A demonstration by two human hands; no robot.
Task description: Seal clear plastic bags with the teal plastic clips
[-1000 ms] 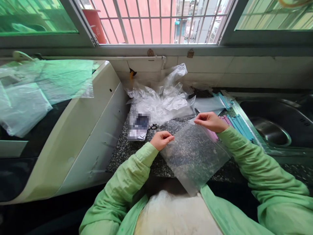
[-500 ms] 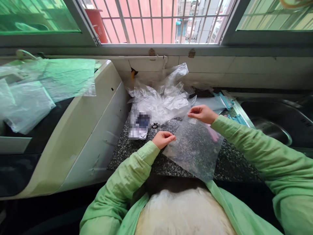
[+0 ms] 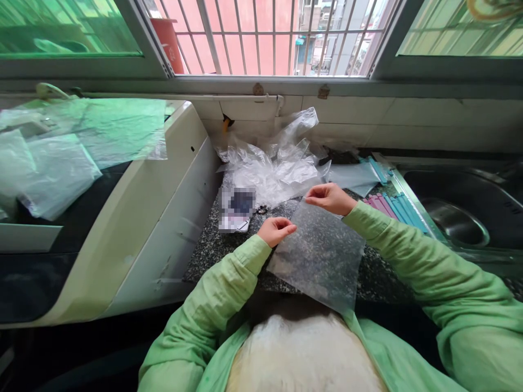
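A clear plastic bag (image 3: pixel 321 256) hangs flat over the speckled granite counter (image 3: pixel 212 247) in front of me. My left hand (image 3: pixel 277 230) pinches its near left top corner. My right hand (image 3: pixel 327 197) pinches the far top edge. Both arms wear light green sleeves. Behind the bag lies a crumpled heap of clear plastic bags (image 3: pixel 273 163). Pink and blue plastic strips (image 3: pixel 392 207) lie to the right of my right hand, beside the sink.
A white appliance (image 3: pixel 134 218) with plastic sheets (image 3: pixel 61 152) on top stands at the left. A steel sink (image 3: pixel 457 218) is at the right. A small blurred packet (image 3: pixel 237 209) lies on the counter. The barred window (image 3: pixel 265 38) runs along the back.
My right hand has drawn left and closer to my left hand along the bag's top edge. The bag has swung slightly left. The strips are more exposed.
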